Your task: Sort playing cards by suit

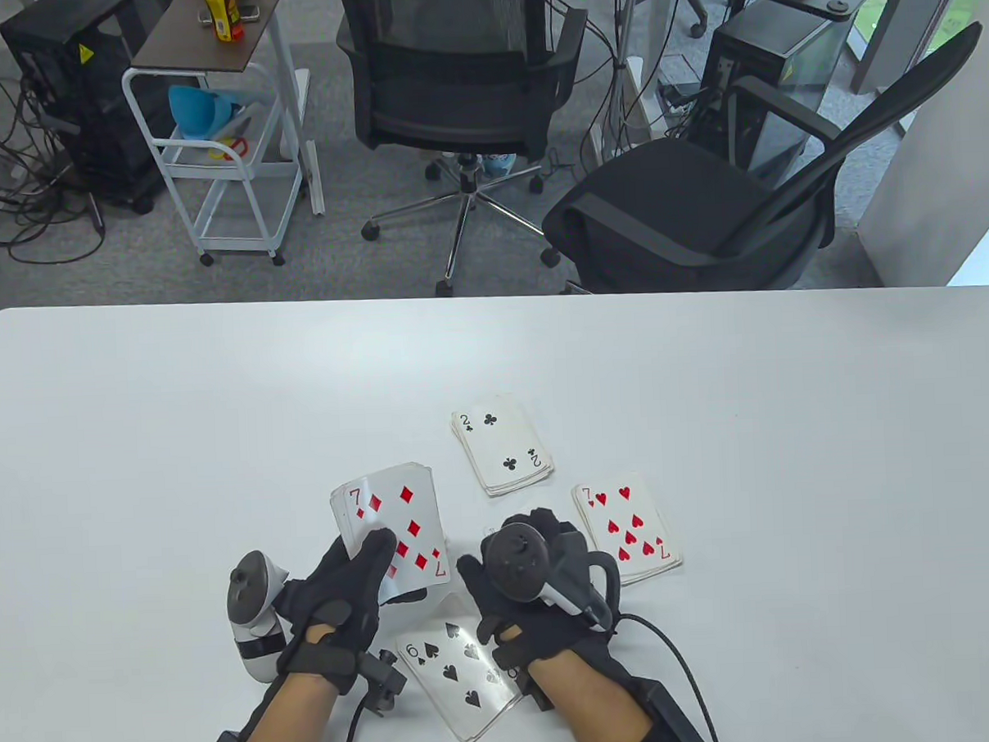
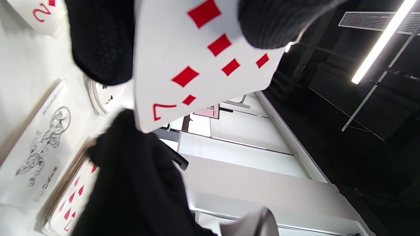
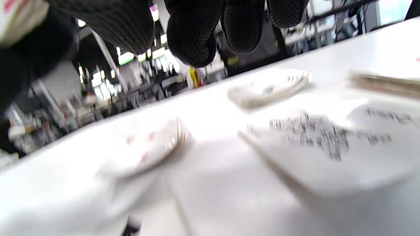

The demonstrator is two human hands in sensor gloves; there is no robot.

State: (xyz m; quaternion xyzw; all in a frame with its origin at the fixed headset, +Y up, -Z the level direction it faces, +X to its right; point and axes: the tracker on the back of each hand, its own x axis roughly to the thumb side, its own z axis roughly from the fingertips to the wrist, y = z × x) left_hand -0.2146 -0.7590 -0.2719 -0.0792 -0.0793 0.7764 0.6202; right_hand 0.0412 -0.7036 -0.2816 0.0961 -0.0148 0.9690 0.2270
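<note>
Nearest the camera, at 6 o'clock on the worktop (image 1: 136, 419), lies a six of spades pile (image 1: 454, 672). Left hand (image 1: 340, 595) grips a deck topped by the seven of diamonds (image 1: 390, 523). Right hand (image 1: 536, 582) hovers with fingers loosely curled, holding nothing. Seven of hearts pile (image 1: 628, 529) sits at 3 o'clock of the hands, two of clubs pile (image 1: 502, 453) at 12.

The black-gloved right hand (image 1: 545, 582) covers a printed white card (image 3: 328, 147); the right wrist view blurs its drawing beyond reading.
</note>
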